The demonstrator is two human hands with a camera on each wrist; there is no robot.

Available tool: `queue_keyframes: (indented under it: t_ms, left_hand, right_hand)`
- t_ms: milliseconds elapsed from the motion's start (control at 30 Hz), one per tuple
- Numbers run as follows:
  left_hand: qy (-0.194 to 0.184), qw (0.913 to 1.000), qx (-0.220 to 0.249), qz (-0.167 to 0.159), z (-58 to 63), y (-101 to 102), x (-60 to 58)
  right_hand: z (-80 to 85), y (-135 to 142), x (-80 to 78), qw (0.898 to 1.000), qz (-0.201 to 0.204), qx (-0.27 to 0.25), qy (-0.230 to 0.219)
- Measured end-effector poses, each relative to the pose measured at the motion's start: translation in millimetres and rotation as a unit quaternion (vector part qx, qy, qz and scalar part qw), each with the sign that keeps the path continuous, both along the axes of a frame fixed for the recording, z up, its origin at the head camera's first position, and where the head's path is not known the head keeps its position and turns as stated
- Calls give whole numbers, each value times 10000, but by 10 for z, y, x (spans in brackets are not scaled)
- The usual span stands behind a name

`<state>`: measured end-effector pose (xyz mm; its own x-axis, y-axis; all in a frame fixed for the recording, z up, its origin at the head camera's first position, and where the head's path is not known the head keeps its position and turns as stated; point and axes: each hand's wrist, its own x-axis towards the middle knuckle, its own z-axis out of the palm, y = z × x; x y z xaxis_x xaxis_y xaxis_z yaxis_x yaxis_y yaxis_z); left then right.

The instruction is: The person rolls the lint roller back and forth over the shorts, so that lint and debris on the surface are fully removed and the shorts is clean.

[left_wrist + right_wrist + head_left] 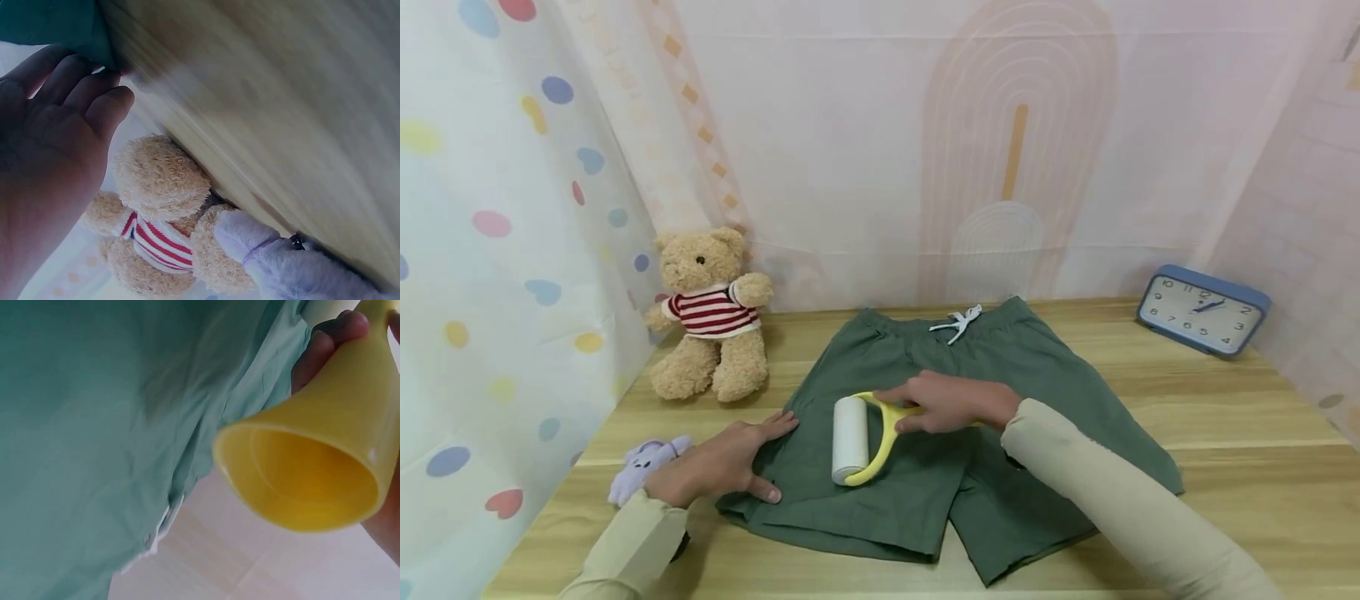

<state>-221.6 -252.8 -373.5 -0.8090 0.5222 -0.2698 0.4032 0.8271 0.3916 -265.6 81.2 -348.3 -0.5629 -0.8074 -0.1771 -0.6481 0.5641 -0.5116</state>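
Note:
Green drawstring shorts point(1037, 375) lie spread on the wooden table, waistband toward the back wall and a white bow at the waist. My right hand point(951, 400) grips the yellow handle of a lint roller point(850, 442); its white cylinder rests on the left leg of the shorts. In the right wrist view the hollow yellow handle end point(306, 481) faces the camera, fingers wrapped around it. My left hand point(730, 458) lies at the left side edge of the shorts with fingers extended, fingertips on the cloth. The left wrist view shows its palm point(50, 137) beside the fabric.
A teddy bear point(711, 317) in a red-striped shirt sits at the back left. Close by my left wrist is a small lilac plush toy point(643, 467). A blue clock point(1202, 308) stands at the back right. Patterned curtains point(820, 150) border the table point(1247, 433).

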Motion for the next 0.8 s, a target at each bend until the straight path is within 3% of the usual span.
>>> queue_keyframes:
  t_ms: [300,600,800]
  left_hand:
    - [203,9995,40,-233,5,34,-8]
    - [11,10000,7,-15,-9,26,-13]
    - [86,9999,14,-103,-18,0,-18]
  right_hand:
    - [42,516,39,9996,-275,38,-56]
    - [20,1096,19,9975,-522,-232,-413]
    - [54,1467,57,9948,-681,-391,-642]
